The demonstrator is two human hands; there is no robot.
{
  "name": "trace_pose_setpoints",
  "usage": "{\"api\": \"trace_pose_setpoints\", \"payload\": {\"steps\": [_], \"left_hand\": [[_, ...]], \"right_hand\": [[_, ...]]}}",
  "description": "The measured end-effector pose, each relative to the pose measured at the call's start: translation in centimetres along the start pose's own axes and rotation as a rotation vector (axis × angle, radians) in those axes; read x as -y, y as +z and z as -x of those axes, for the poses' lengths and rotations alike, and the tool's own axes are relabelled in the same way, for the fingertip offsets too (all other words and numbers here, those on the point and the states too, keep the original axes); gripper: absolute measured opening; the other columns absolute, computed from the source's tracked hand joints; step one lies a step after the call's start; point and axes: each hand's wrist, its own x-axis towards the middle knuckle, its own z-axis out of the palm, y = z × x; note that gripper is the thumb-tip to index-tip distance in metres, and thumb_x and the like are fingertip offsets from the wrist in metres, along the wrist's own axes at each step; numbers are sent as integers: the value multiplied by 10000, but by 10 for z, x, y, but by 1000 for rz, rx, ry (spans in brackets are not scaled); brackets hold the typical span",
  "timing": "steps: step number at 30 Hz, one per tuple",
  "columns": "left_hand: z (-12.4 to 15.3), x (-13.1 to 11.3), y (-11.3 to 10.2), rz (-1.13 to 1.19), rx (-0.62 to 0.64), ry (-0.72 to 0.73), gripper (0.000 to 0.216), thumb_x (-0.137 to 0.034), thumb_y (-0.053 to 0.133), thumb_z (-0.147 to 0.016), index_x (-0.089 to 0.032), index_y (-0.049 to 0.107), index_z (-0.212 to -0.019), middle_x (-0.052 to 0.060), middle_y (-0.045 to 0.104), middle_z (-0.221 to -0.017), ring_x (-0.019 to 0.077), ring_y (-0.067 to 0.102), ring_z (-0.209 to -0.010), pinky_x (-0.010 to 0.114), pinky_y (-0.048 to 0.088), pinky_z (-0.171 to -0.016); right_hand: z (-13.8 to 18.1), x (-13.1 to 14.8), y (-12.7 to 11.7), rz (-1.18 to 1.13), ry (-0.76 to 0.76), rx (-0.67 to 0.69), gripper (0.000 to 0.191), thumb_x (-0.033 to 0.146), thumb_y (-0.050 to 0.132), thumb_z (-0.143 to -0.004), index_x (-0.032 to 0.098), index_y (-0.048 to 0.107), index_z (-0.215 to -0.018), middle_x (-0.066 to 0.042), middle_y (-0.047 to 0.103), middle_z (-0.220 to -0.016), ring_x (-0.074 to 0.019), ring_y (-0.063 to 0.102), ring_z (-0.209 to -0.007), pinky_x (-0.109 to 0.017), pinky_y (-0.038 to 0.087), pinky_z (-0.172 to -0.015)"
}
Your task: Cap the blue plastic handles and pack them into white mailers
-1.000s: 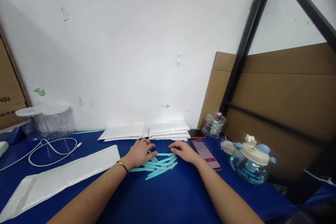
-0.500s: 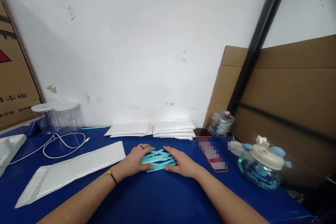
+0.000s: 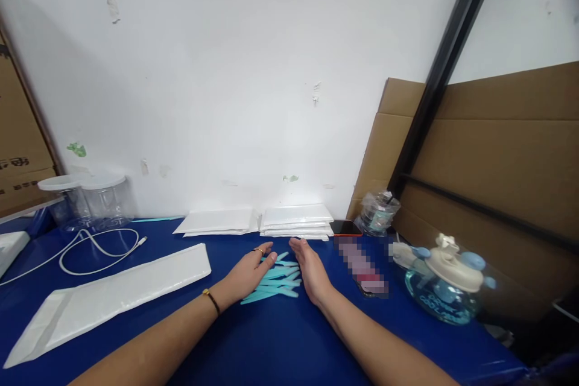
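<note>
Several light blue flat sticks (image 3: 275, 280) lie bunched on the blue table (image 3: 280, 344). My left hand (image 3: 248, 271) rests on its edge against the left side of the bunch, fingers stretched out and together. My right hand (image 3: 312, 271) stands on its edge against the right side, fingers straight. Both hands hem the sticks in between them and hold nothing. A gold ring and a dark bracelet are on my left hand and wrist.
Two stacks of white padded envelopes (image 3: 296, 221) lie by the wall. A long white bag (image 3: 113, 295) lies at the left, with a white cable (image 3: 97, 244) and clear jars (image 3: 85, 199) behind. At the right are a phone (image 3: 362, 265), a water bottle (image 3: 446, 283) and cardboard (image 3: 497, 151).
The sticks were spread out under my flat hands. Both hands have turned onto their edges and pushed the sticks together into a tighter bunch.
</note>
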Motion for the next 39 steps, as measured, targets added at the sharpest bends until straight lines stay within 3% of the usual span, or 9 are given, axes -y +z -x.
{"api": "trace_pose_setpoints", "payload": {"steps": [7,10,13,15,19,26,32,36,39], "left_hand": [[0,1,-2,-108,20,35,558,-528,286,-889,-184,423,-1307,80,479,-1327,219,415,-1230,355,312,-1034],[-1,7,-4,-168,-19,67,446,-429,412,-854,-200,501,-1226,73,536,-1240,219,478,-1139,335,371,-973],[-6,14,-6,-248,-9,73,257,-307,468,-804,-210,617,-989,56,614,-1025,207,537,-983,317,416,-877],[-9,17,-8,-269,9,68,190,-257,467,-786,-215,626,-882,38,622,-917,192,552,-900,303,426,-810],[-11,20,-10,-263,15,51,166,-250,473,-782,-225,623,-851,15,626,-862,174,565,-834,278,417,-728],[-17,19,-19,-241,-28,27,227,-350,440,-835,-240,637,-859,3,655,-887,171,574,-865,275,406,-746],[-20,29,-22,-358,-104,-49,224,-342,456,-830,-283,637,-946,16,652,-968,230,528,-996,348,384,-804],[-15,26,-26,-386,-164,-40,267,-389,505,-798,-270,609,-1013,39,617,-1010,235,516,-1003,357,375,-823],[-9,21,-30,-368,-92,12,284,-484,518,-768,-254,635,-888,28,608,-926,216,541,-916,337,377,-801]], "right_hand": [[-4,0,-3,33,-19,13,537,548,376,-846,165,559,-1175,-88,556,-1246,-222,477,-1184,-367,342,-1022],[-13,13,-11,357,-104,88,398,438,469,-824,180,614,-1090,-80,623,-1118,-222,547,-1057,-356,394,-944],[-26,28,-18,817,-229,225,256,325,616,-715,195,687,-924,-70,644,-961,-227,559,-926,-346,418,-847],[-34,31,-20,933,-235,338,192,296,657,-671,187,701,-823,-56,643,-860,-201,564,-820,-309,432,-751],[-39,24,-18,736,-98,475,202,350,633,-702,160,679,-750,-7,617,-654,-121,527,-595,-227,398,-563],[-36,17,-23,480,-53,358,276,403,667,-665,143,684,-756,-18,651,-682,-136,559,-638,-252,422,-636],[-49,14,-35,628,-61,221,289,398,653,-663,133,687,-774,-19,634,-657,-129,532,-601,-248,408,-603],[-49,15,-44,811,-201,153,290,356,689,-635,164,677,-852,-11,607,-748,-115,497,-613,-232,395,-579],[-43,17,-47,851,-250,254,233,380,686,-648,174,684,-756,-18,605,-781,-118,508,-640,-226,397,-577]]}}
